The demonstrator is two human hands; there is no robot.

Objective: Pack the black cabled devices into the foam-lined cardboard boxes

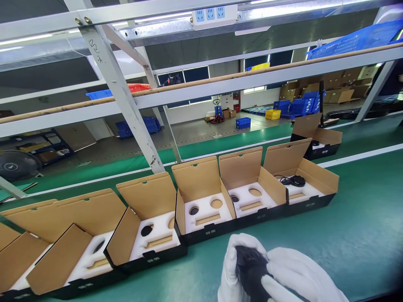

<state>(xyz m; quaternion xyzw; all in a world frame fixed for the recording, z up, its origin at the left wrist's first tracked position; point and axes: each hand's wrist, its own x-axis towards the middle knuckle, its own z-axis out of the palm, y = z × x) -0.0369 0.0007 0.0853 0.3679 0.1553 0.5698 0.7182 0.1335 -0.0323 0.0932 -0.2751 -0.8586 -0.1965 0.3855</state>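
Both of my hands wear white gloves, low in the head view over the green work surface. My left hand (231,266) wraps round a black, rounded object (252,268) from the left, its fingers curled over the top. From the right, my right hand (299,274) lies closed against the same object, fingers pressed on its side. The object's lower end and exact kind are hidden by the gloves. Just beyond stands an open cardboard box (210,230) with a white foam insert (206,217) that has round and slot-shaped cut-outs; a dark disc sits in one.
Several similar open boxes stand in a row, such as a left one (151,260) and a right one (311,203) holding a black coiled cable (294,180). Another open box (324,149) stands farther back. A white metal post (126,100) rises behind the row.
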